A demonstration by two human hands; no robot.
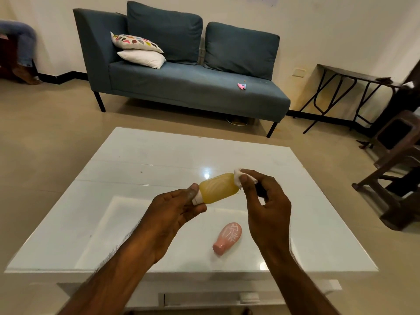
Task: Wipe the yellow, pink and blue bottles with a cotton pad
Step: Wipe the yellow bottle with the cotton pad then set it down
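Note:
My left hand (175, 212) grips the yellow bottle (218, 188) by its white cap end and holds it above the white table (136, 169), lying nearly level with its base pointing right. My right hand (266, 208) pinches a white cotton pad (238, 176) against the bottle's base end. A dark object shows partly behind my right fingers; I cannot tell what it is. The pink bottle (227, 238) lies on its side on the table below my hands, cap toward me. No blue bottle shows.
A blue sofa (186, 87) with cushions stands beyond the table. A folding dark table (350, 76) and brown chairs (395, 160) are at the right. A person's legs show at the far left.

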